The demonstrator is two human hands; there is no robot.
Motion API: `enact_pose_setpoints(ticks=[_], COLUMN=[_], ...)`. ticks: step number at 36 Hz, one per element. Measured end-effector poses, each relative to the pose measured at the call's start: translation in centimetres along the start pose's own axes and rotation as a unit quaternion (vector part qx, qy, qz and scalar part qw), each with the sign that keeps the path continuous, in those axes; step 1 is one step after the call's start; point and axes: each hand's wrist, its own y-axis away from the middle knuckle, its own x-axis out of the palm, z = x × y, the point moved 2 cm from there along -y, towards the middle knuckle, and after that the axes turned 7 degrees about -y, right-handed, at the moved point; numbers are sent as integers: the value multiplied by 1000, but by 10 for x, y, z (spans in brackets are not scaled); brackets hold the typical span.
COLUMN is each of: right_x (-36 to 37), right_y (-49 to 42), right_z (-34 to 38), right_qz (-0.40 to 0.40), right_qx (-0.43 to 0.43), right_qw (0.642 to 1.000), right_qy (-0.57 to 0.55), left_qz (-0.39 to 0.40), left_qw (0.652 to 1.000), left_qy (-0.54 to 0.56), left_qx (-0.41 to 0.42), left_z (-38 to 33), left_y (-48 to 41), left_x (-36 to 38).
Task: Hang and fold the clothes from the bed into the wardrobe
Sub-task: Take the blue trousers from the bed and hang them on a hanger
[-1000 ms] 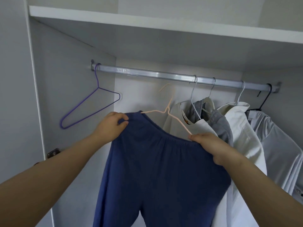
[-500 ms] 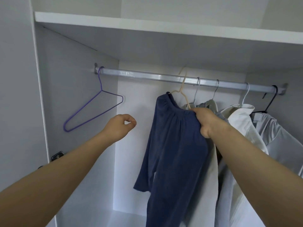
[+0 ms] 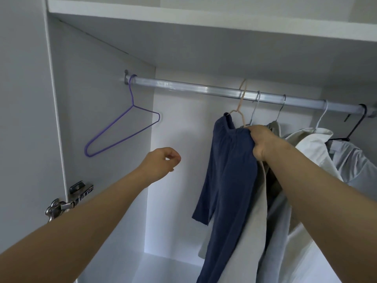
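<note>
Navy blue trousers (image 3: 228,180) hang from a pale pink hanger (image 3: 240,107), whose hook sits on the silver wardrobe rail (image 3: 193,87). My right hand (image 3: 263,139) grips the waistband at the hanger's right shoulder. Out to the left of the trousers, my left hand (image 3: 163,162) hovers in the air with loosely curled fingers and holds nothing.
An empty purple hanger (image 3: 122,129) hangs at the rail's left end. To the right of the trousers hang a beige garment (image 3: 253,231), a white shirt (image 3: 314,148) and a light grey shirt (image 3: 355,158). A white shelf (image 3: 204,19) runs above; a door hinge (image 3: 69,201) is at left.
My left hand let go of the waistband and drew away to the left. My right hand carried the trousers up and right, and the pink hanger's hook went onto the rail.
</note>
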Motion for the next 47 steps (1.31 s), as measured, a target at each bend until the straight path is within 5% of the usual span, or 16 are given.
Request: enact_pose_setpoints(ticks=[10, 17, 32, 39, 47], right_x=[6, 19, 42, 30, -10], right_y=[-12, -18, -35, -41, -19], right_z=[-10, -17, -36, -47, -42], right_qz=[3, 46, 89, 67, -42], right_qx=[18, 50, -46, 37, -142], right_qw=[998, 998, 992, 995, 988], right_qy=[60, -18, 75, 71, 43], left_qz=[17, 11, -43, -52, 12], left_qw=[1000, 1000, 999, 997, 984], left_qy=[6, 12, 17, 61, 167], left_qx=[-10, -13, -25, -21, 61], left_z=[-8, -16, -33, -46, -88], left_y=[-1, -2, -14, -17, -26], left_x=[20, 27, 33, 46, 73])
